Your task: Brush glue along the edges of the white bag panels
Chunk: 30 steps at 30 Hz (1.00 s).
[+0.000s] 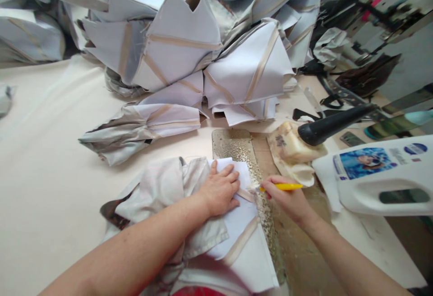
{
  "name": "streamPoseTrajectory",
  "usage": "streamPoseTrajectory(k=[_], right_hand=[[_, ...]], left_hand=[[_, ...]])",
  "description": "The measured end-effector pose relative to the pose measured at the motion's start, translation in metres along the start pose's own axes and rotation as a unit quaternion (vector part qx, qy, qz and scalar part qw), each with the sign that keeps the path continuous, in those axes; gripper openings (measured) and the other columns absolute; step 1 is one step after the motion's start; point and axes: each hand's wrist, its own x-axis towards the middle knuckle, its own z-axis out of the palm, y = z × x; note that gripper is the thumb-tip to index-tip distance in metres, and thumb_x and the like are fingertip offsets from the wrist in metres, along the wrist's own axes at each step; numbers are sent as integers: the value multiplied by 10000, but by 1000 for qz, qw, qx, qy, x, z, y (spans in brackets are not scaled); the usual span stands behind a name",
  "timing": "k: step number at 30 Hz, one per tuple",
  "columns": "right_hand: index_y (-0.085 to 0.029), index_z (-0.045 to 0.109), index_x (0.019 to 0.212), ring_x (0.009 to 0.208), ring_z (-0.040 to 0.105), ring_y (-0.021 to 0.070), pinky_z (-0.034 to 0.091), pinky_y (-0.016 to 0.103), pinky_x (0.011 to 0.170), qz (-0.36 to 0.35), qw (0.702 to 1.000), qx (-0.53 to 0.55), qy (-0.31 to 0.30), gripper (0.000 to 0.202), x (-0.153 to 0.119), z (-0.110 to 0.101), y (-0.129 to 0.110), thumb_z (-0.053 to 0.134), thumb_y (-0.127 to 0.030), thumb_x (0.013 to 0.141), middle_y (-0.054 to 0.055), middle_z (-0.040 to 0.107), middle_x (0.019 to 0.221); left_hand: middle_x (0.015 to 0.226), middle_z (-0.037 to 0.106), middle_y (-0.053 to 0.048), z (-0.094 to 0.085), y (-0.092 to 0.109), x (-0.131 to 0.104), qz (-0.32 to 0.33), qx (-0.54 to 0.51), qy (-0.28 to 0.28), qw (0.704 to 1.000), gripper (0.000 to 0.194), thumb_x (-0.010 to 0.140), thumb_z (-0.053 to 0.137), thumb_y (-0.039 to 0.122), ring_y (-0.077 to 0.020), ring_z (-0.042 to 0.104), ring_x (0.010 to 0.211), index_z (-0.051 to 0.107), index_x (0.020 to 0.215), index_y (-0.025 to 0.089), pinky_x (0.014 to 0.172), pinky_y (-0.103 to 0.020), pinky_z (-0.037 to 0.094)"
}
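Observation:
My left hand (221, 190) lies flat with spread fingers on a white-faced fabric piece (241, 237) with beige tape strips along its seams. Pale grey cloth (162, 187) of the same piece is bunched under my left wrist. In my right hand (282, 196) is a small brush with a yellow handle (287, 187), gripped between thumb and fingers. Its tip meets the right edge of the white piece, near a tape strip. Beneath that edge runs a speckled, crusted board (233, 145).
Behind my hands, several similar white taped pieces (182, 48) are heaped. To the right are a yellowish block (291, 145), a black tapered handle (334, 127) and a large white plastic jug (368, 183) lying on its side. A phone-like dark object (352, 139) is beyond.

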Motion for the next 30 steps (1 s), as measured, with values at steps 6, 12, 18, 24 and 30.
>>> streamPoseTrajectory(k=[6, 12, 18, 24, 30], right_hand=[[-173, 595, 639, 630, 559, 161, 410, 247, 593, -20, 999, 19, 38, 254, 30, 9, -3, 460, -332, 783, 10, 608, 609], [-184, 510, 530, 518, 489, 135, 360, 244, 509, -14, 998, -37, -56, 289, -22, -1, -1, 442, -304, 784, -19, 509, 496], [-185, 607, 685, 596, 553, 159, 427, 247, 557, 23, 999, -2, -38, 213, -30, -5, 5, 453, -314, 754, -2, 595, 616], [-195, 645, 740, 697, 603, 179, 460, 270, 677, -26, 999, -36, -16, 205, -39, -7, 8, 464, -291, 762, 16, 658, 726], [-181, 644, 767, 741, 606, 183, 458, 282, 731, -48, 997, -43, 33, 212, -41, 3, 7, 458, -284, 775, 36, 665, 772]], left_hand=[[1297, 456, -81, 0, 1, 0, -1, 7, 7, 1000, 437, 787, 517, 475, -289, 238, 1286, 519, 1141, 220, 1011, -627, 59], [1289, 460, -81, 0, 1, 0, -1, 6, 0, 1000, 430, 778, 532, 464, -301, 242, 1284, 529, 1129, 216, 1014, -620, 59], [1294, 459, -69, 3, 1, 1, -7, 8, 5, 1000, 429, 774, 535, 473, -291, 241, 1286, 532, 1124, 225, 1022, -604, 49], [1287, 471, -67, 6, 1, 1, -1, 9, 24, 1000, 411, 770, 545, 474, -282, 262, 1275, 546, 1096, 224, 1029, -584, 41], [1295, 461, -61, 4, 3, 1, -10, 14, 10, 1000, 408, 768, 547, 474, -280, 250, 1282, 547, 1098, 234, 1034, -579, 13]])
